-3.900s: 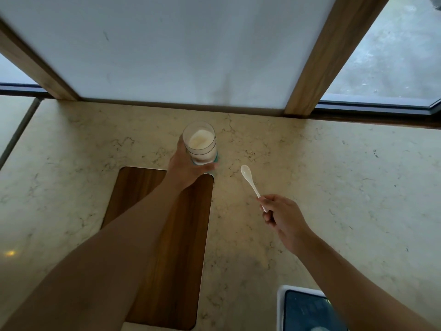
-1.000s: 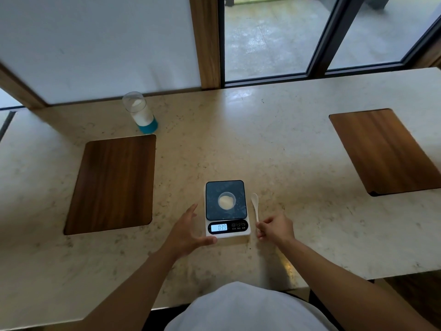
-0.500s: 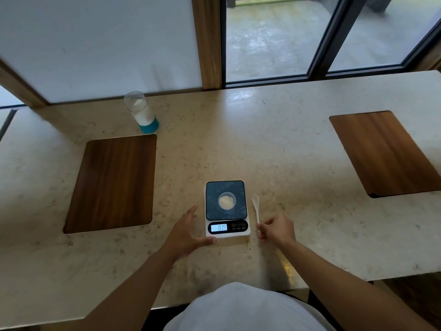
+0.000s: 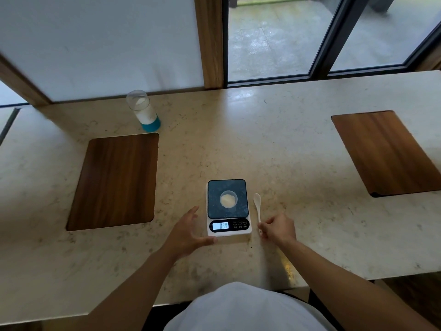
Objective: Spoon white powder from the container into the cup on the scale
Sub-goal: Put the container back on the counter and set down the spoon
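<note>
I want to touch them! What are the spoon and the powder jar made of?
Spoon: likely plastic, maybe ceramic; plain glossy white. Jar: clear glass or plastic, since the powder shows through; its blue base looks matte, perhaps rubber.

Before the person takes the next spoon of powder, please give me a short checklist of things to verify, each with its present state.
1. Cup sits on the scale, about centred on the platform: ok.
2. Scale is on, display lit: ok. It seems to read 039, but the digits are small.
3. Spoon is in the right hand, held by the handle end, bowl lying on the table beside the scale: ok.
4. Spoon bowl holds no powder: cannot tell.
5. Container is open and within easy reach: not ok; it stands far back on the left.
6. Left hand is off the scale, so it does not disturb the reading: not ok; the thumb appears to touch the front corner.
</note>
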### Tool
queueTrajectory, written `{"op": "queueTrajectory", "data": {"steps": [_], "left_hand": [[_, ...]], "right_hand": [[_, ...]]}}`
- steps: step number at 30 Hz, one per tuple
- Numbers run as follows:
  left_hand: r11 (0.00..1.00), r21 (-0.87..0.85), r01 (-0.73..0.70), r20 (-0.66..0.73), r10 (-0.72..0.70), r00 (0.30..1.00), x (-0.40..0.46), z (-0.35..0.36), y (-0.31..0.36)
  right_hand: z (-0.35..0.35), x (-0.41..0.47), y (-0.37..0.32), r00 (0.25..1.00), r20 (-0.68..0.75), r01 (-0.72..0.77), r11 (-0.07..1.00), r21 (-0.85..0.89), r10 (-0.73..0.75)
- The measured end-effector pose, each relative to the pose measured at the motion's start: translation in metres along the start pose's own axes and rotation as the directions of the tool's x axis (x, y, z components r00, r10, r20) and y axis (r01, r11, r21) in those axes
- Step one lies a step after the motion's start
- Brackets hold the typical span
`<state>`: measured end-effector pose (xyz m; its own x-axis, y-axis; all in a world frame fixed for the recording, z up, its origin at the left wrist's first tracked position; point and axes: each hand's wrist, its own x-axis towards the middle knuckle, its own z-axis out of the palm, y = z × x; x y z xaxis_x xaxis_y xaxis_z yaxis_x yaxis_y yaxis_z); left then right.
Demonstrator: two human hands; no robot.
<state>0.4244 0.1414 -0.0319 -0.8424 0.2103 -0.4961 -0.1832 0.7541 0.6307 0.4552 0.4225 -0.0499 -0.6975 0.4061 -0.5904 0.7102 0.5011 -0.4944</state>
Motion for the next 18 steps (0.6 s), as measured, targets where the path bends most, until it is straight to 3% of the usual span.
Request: {"op": "queueTrajectory", "data": {"steps": [18], "left_hand": [[1.000, -0.026, 0.012, -0.034, -0.013, 0.999, -0.0042, 0.0016, 0.0050]], "right_hand": [[-0.0025, -0.0039, 0.0028, 1.000, -0.012, 0.021, 0.999, 0.041, -0.021]]}}
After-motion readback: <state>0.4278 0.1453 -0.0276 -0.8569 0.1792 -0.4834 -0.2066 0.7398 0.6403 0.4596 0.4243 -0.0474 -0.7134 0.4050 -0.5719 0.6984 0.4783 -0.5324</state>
